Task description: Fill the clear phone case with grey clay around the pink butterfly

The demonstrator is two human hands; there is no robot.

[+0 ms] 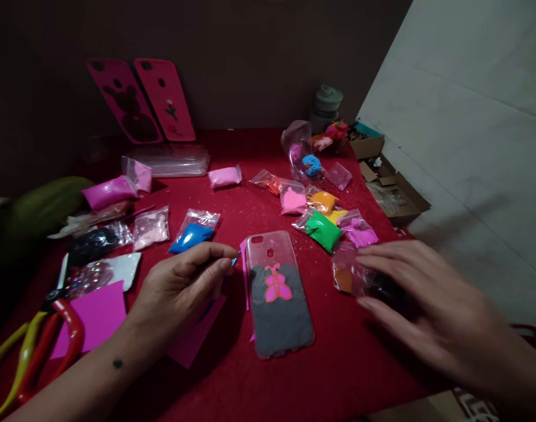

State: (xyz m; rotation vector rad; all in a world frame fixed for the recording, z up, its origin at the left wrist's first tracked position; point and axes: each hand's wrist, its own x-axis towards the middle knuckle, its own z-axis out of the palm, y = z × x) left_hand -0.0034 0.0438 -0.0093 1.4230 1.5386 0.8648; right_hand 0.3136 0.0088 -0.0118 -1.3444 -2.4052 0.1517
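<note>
My left hand (193, 284) pinches a thin blue piece (236, 257) at its fingertips, left of the phone case. The clear phone case (271, 249) lies flat on the red cloth, its lower part covered in dark grey with a pink and orange butterfly (277, 285). My right hand (417, 310) is at the right with fingers apart, over a black packet (388, 290) and beside a small bag with a brown lump (343, 280). Whether its fingers touch them I cannot tell. A bag of blue clay (194, 234) lies behind my left hand.
Red and yellow-handled pliers (57, 334) and a pink sheet (94, 316) lie left. Several clay bags, including green (323, 230), stand behind right. Two decorated cases (164, 99) lean at the back. Cardboard boxes (395, 184) sit right, near the wall.
</note>
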